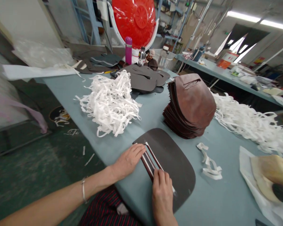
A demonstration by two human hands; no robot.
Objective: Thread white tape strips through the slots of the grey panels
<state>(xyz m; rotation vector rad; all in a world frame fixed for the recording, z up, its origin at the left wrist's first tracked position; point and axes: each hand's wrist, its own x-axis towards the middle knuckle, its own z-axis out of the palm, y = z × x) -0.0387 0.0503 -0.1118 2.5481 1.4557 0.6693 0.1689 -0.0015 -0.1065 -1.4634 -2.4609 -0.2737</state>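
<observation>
A dark grey leather panel point(176, 163) with rounded corners lies flat at the table's near edge. Along its left part run white tape strips point(153, 154) beside narrow reddish-brown folded edges and a long slot. My left hand point(127, 160) rests on the upper end of this taped part, fingers stretched out and lying flat. At the lower end, my right hand point(162, 193) has its fingers bent down onto the strip and the panel; its thumb is hidden. Behind the panel stands a stack of brown leather pieces point(193, 100), the top one with a slot.
A heap of white tape strips point(112, 102) lies to the left, another pile point(252, 122) to the right. Loose tape point(209, 163) curls near the panel. Grey panels point(143, 78), a purple bottle point(128, 50) and a red fan point(134, 18) are farther back.
</observation>
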